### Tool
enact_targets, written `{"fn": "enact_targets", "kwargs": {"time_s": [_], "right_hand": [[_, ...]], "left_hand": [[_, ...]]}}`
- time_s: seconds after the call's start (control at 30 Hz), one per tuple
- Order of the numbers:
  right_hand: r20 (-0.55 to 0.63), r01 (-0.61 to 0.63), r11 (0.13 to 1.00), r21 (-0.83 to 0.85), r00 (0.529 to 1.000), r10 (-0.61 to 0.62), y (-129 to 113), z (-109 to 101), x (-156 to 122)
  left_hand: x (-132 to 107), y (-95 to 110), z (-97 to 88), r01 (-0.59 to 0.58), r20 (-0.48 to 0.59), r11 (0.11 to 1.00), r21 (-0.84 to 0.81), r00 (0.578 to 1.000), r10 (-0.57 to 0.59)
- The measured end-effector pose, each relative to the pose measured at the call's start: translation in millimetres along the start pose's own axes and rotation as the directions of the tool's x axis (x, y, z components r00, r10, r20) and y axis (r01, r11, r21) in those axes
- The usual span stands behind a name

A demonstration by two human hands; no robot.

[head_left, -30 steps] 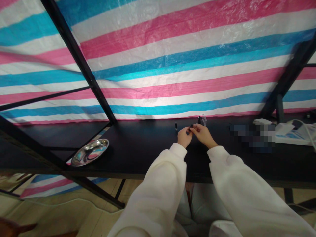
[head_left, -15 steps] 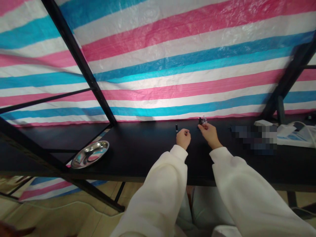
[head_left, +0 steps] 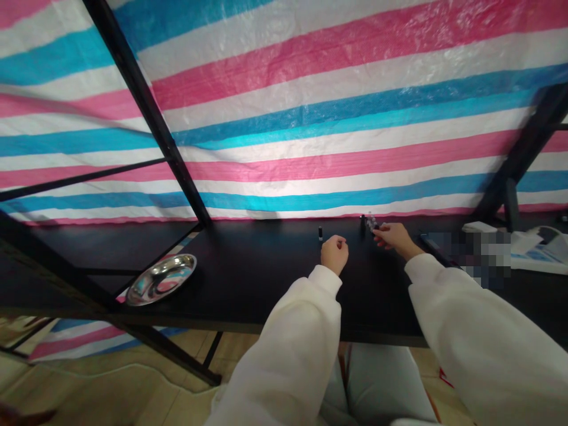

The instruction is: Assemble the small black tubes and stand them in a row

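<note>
My left hand (head_left: 335,253) rests on the black table (head_left: 266,278) as a loose fist; what it holds, if anything, is hidden. A small dark vial (head_left: 320,232) stands upright just beyond its knuckles. My right hand (head_left: 393,235) reaches toward the back of the table with its fingers curled and pinched together. Its fingertips sit right beside a small cluster of tiny bottles (head_left: 370,222), one dark and the others clear. Whether the pinch closes on one of them is too small to see. Both arms wear white sleeves.
A shiny metal plate (head_left: 162,278) lies near the table's left end. Black frame bars (head_left: 146,112) slant up in front of a pink, blue and white striped tarp (head_left: 310,89). White papers and boxes (head_left: 532,251) sit at the far right.
My hands were together over a small dark item. The right hand has moved away to the right and back, up to the tiny bottles. The left hand has stayed closed near the vial.
</note>
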State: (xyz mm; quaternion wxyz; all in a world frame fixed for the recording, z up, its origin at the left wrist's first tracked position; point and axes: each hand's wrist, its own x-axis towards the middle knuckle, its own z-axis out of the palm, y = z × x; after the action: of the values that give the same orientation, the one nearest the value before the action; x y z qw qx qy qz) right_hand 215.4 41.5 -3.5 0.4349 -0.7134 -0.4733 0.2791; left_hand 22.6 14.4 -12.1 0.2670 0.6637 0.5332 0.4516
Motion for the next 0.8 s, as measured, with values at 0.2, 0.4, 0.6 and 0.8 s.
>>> {"fn": "enact_targets", "kwargs": {"time_s": [0.2,0.4,0.6,0.8], "right_hand": [[0.038,0.05,0.971,-0.233,0.998,-0.043,6.8,12.3,0.7],[0.059,0.128,0.905,-0.406,0.992,-0.114,1.2,20.2,-1.7],[0.055,0.144,0.883,-0.447,0.99,-0.133,-4.1,25.8,-6.1],[0.064,0.139,0.882,-0.45,0.99,-0.124,-4.1,24.3,-6.4]], "left_hand": [[-0.8,0.0,-0.1,-0.003,0.004,0.999,0.038,1.0,0.003],[-2.1,1.2,-0.3,0.001,0.007,0.998,0.058,1.0,-0.001],[-2.5,2.4,-1.7,0.006,0.011,0.998,0.06,1.0,-0.006],[-2.2,2.1,-1.4,-0.003,0.007,0.998,0.058,1.0,0.002]]}}
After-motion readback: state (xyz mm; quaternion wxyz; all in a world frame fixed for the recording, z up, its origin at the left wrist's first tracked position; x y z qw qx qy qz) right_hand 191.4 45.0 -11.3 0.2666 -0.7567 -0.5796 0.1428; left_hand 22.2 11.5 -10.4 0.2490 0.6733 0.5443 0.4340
